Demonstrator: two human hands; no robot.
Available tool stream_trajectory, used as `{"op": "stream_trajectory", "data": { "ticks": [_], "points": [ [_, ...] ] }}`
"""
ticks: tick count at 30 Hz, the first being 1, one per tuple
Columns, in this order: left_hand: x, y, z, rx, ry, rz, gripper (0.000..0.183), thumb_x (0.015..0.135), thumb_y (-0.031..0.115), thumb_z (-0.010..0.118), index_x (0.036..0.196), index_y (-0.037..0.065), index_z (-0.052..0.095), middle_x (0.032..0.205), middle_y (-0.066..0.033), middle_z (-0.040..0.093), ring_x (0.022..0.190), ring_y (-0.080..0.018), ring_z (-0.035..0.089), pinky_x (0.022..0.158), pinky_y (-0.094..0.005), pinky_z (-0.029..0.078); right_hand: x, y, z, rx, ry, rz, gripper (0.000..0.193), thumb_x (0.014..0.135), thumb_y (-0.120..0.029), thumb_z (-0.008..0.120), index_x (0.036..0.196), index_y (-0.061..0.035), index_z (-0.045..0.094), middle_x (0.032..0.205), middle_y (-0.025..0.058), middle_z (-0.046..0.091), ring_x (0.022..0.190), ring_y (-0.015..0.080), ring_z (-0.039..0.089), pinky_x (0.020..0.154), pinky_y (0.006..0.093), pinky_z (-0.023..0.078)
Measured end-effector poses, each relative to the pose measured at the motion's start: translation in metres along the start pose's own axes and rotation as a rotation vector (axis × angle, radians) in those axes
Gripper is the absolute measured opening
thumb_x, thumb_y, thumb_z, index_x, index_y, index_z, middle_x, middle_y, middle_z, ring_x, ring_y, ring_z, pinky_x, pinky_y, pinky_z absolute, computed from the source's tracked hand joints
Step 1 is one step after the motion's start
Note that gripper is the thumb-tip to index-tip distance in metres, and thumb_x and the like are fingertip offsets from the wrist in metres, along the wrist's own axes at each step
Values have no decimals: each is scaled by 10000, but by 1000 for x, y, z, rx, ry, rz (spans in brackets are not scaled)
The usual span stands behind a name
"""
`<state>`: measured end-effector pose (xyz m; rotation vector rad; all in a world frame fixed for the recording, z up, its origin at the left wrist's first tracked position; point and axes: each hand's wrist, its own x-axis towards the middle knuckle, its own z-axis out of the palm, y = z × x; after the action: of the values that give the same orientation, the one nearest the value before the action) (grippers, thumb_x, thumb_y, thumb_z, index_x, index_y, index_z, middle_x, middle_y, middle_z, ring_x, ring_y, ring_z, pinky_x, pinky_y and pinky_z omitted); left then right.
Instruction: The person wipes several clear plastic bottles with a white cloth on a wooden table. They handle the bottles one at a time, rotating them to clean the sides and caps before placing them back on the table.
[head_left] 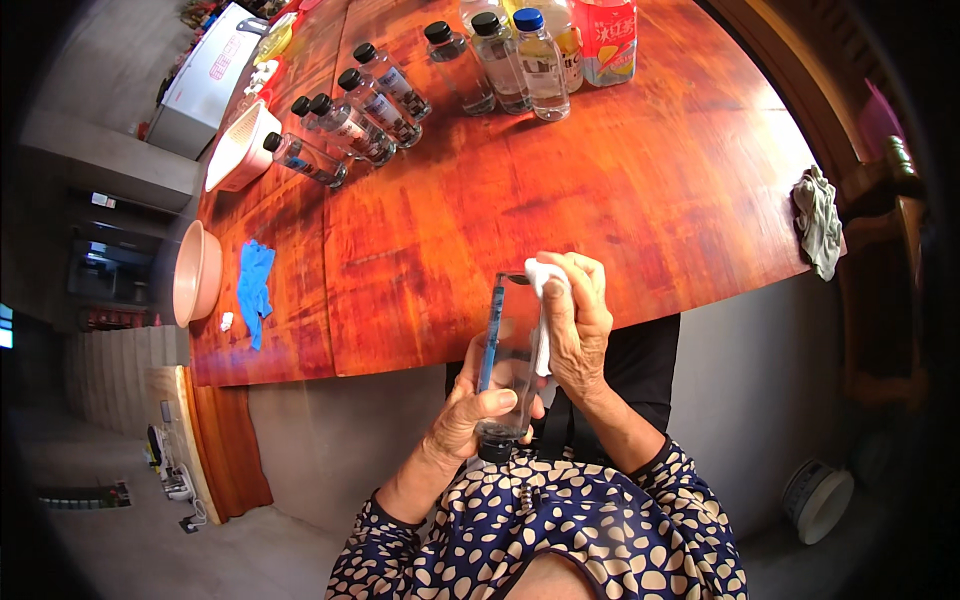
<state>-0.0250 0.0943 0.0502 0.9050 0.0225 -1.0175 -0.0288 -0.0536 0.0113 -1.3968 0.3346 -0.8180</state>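
My left hand point(462, 418) is closed round a transparent bottle point(515, 345) just off the table's near edge. The bottle is tilted, its black cap pointing down toward me and its base away; a blue label strip shows along its left side. In my right hand point(580, 325) is a white cloth point(543, 335), pinched between thumb and fingers and lying against the bottle's right side and base. Some fingers of the left hand are hidden behind the bottle.
On the reddish wooden table point(460, 210) stand several black-capped bottles point(380, 115), a blue-capped bottle point(542, 75) and a red drink pack point(608, 45). A pink basin point(198, 272), a pink basket point(240, 150) and a blue cloth point(255, 290) are left; a grey cloth point(818, 220) hangs right.
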Motion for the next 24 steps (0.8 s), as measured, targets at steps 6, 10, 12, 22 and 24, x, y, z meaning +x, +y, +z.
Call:
{"op": "stream_trajectory", "data": {
  "ticks": [6,10,12,22,24],
  "points": [
    [4,-8,-7,-82,56,65,762,790,74,616,1426,241,232,1178,-142,514,912,-257,623,631,-397,600,-14,4,9,34,-57,291,303,993,-202,436,1155,9,581,1102,138,548,980,226,541,832,310,438],
    [6,-5,-9,-58,157,125,744,773,51,628,1427,179,298,1265,-76,475,1082,-208,548,892,-364,516,-24,0,8,-34,-152,242,348,981,-192,418,1254,6,503,1137,177,521,1015,281,529,868,348,429],
    [7,-2,-3,-39,191,173,706,780,79,626,1420,141,334,1326,-66,439,1192,-208,465,1015,-358,400,-27,-5,4,-105,-285,89,410,965,-206,430,1306,21,440,1169,198,497,1092,318,475,924,380,394],
    [19,2,-14,-288,280,110,298,904,290,582,1101,70,543,959,-56,613,851,-155,619,738,-292,533,-46,-14,-11,-346,-519,-386,518,748,-124,675,1231,4,540,1169,220,452,1003,360,461,852,444,416],
    [20,-1,-20,-350,179,86,358,912,360,567,1094,52,560,940,-86,636,808,-172,639,712,-294,544,-46,-16,-13,-368,-537,-547,503,686,-92,701,1174,-38,596,1089,171,486,928,321,476,789,439,431]
  ]
}}
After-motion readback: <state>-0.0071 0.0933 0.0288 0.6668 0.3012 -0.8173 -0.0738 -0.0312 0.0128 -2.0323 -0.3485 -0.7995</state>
